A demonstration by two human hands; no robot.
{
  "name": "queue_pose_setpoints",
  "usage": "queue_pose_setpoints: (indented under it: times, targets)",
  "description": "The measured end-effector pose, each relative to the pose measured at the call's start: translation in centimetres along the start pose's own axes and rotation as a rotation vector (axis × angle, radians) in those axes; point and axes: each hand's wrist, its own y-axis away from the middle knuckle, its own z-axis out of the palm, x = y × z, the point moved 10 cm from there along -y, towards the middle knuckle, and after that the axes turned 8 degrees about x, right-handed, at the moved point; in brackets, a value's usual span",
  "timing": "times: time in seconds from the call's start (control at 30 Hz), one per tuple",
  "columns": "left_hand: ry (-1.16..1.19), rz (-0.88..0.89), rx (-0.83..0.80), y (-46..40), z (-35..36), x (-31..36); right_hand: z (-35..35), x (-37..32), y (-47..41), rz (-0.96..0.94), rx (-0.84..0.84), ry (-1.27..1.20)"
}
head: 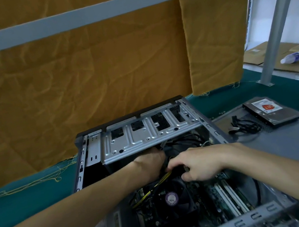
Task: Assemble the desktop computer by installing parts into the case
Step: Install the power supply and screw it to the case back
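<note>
- One open grey steel computer case (92,156) lies on its side at the lower centre of the frame, on the green table cloth (21,202). This is where the parts go; if someone leans on its perforated drive cage (144,136), the case could shift under both arms.
- One flat grey metal side panel (297,140) lies at the right, just beside the case. One black hard drive with a red-and-white label (271,112) rests on it, not yet installed, and a careless elbow might knock it off.
- One black round CPU cooler fan (171,198) sits on the green motherboard (203,193), low in the frame. One bundle of yellow-and-black power wires (151,190) runs beside it and, left slack, could foul the blades.
- Two hands work under the cage at the centre. The left hand (151,162) reaches deep, fingers hidden, so I cannot tell its grip. The right hand (196,163) curls its fingers around something dark, probably a connector; forced in crooked, its pins might bend.
</note>
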Motion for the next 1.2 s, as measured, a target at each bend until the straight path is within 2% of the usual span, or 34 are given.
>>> queue_pose_setpoints:
  times: [0.27,0.5,0.93,1.1,1.2]
  targets:
    - [0.342,-0.116,0.081,0.9,-0.4,-2.1,0.0,-0.4,0.3,0.019,-0.036,-0.022]
    - [0.213,-0.099,0.088,0.5,0.1,-0.8,0.0,-0.5,0.3,-0.009,-0.02,-0.017]
    - [0.129,-0.057,0.115,0.3,-0.2,-0.1,-0.1,-0.3,0.4,0.031,-0.01,-0.052]
    - [0.103,0.009,0.085,0.3,-0.9,0.0,-0.1,-0.4,0.6,0.031,-0.015,-0.061]
    - [0.003,0.07,0.096,0.0,-1.1,0.2,-0.1,-0.2,0.6,0.031,-0.016,-0.062]
